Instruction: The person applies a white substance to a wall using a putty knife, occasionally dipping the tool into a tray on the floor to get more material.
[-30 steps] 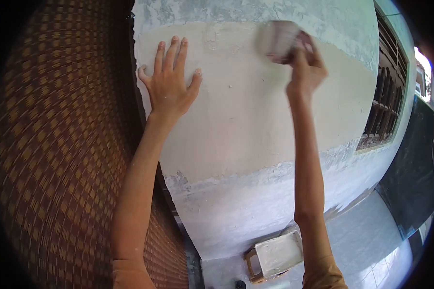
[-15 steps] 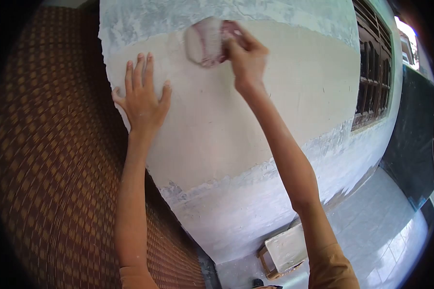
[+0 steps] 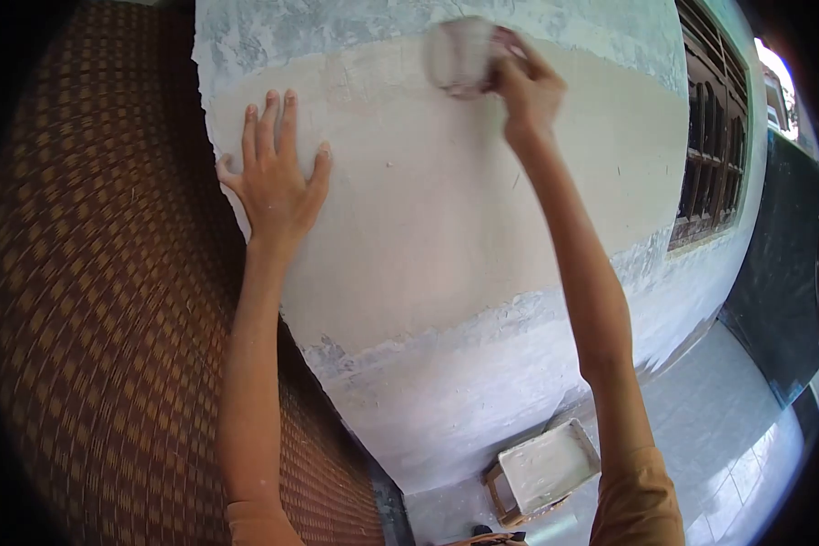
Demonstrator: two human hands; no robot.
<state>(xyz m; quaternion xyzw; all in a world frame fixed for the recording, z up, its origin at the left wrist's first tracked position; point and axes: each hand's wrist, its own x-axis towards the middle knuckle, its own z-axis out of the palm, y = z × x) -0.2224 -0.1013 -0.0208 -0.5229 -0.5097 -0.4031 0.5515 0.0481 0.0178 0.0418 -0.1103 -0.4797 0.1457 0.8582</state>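
My left hand (image 3: 280,189) lies flat with fingers spread on the wall (image 3: 409,246), its thumb-side turned inward and its outer finger at the wall's rough left edge. Higher up and to the right, my right hand (image 3: 530,96) is closed on a blurred whitish piece with maroon edges (image 3: 464,59); I cannot tell its exact kind. That piece is over the upper border of a smooth cream-coloured band, where it meets patchy blue-grey plaster. A small speck shows on the band between the hands.
A white tray (image 3: 551,469) smeared with pale paste rests on a wooden stool (image 3: 500,500) at the wall's foot. Woven brown matting (image 3: 109,273) hangs at left. A wooden window (image 3: 710,136) and dark panel (image 3: 773,264) stand at right, above grey tiles.
My right hand has swept rightward and slightly up along the wall with the whitish, maroon-edged piece. The left hand keeps its place on the wall, and the view has shifted slightly.
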